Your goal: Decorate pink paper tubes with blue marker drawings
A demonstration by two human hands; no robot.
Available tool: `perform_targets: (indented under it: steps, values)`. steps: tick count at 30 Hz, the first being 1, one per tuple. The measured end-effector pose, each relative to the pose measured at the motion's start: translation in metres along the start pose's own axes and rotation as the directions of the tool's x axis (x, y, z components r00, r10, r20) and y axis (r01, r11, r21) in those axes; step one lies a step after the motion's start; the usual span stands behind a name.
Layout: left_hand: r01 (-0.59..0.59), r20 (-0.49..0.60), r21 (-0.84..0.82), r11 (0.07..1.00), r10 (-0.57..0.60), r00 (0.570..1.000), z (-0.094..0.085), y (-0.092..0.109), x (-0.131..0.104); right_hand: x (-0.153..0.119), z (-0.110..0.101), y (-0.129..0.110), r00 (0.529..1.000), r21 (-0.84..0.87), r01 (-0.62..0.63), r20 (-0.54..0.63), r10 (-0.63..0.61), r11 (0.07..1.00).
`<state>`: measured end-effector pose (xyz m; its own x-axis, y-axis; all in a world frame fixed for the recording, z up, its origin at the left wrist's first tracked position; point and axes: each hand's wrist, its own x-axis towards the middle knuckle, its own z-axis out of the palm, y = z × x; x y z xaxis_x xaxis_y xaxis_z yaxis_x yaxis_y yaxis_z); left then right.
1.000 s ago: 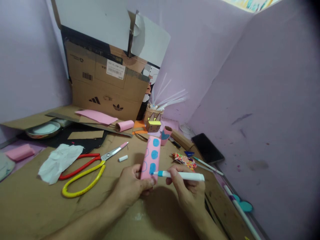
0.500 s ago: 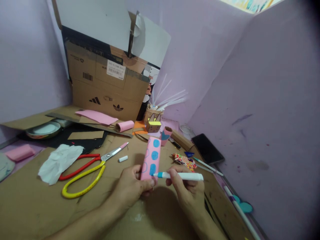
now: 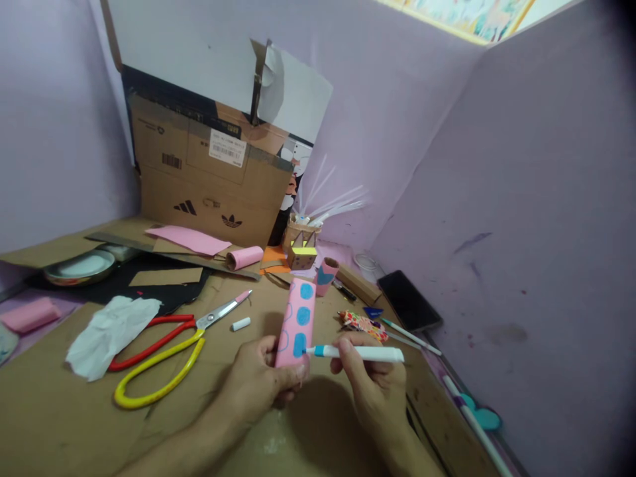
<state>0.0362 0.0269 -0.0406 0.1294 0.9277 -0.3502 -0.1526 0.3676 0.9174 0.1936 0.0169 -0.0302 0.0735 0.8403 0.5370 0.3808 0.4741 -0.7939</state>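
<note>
My left hand (image 3: 265, 371) grips the lower end of a pink paper-covered tube (image 3: 294, 324), thumb across its front. Three filled blue spots run down the tube, and outlined shapes show along its left side. Between the fingers of my right hand (image 3: 370, 381) lies a white marker (image 3: 368, 353) with a blue band, its tip at the edge of the lowest blue spot. The white marker cap (image 3: 241, 324) rests on the cardboard to the left. Scissors (image 3: 199, 324) with red and yellow handles lie beyond my left hand.
Crumpled white tissue (image 3: 112, 334) lies left of the scissors. Behind are a pink roll (image 3: 245, 258), a small cardboard box with pointed ears (image 3: 302, 255) and a pink tube with a blue heart (image 3: 326, 275). A phone (image 3: 410, 300) lies right, near the wall. A large cardboard box (image 3: 209, 179) stands behind.
The marker tip still touches the lowest spot, whose blue fill looks a little more even. Both hands keep their holds. The whole view has shifted slightly.
</note>
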Motion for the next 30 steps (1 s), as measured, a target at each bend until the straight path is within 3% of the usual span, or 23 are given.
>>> perform_targets:
  steps: [20, 30]
  values:
    - [-0.015, 0.032, 0.007, 1.000, 0.015, 0.999, -0.0010, -0.0003, -0.0019, 0.0019, 0.0008, 0.0013, 0.999, 0.004, -0.001, -0.044, 0.001, 1.000]
    - [-0.020, 0.034, -0.008, 1.000, 0.021, 0.999, -0.0017, -0.0009, -0.0010, -0.0040, 0.0016, 0.0022, 0.999, 0.075, -0.022, 0.033, 0.020, 0.997]
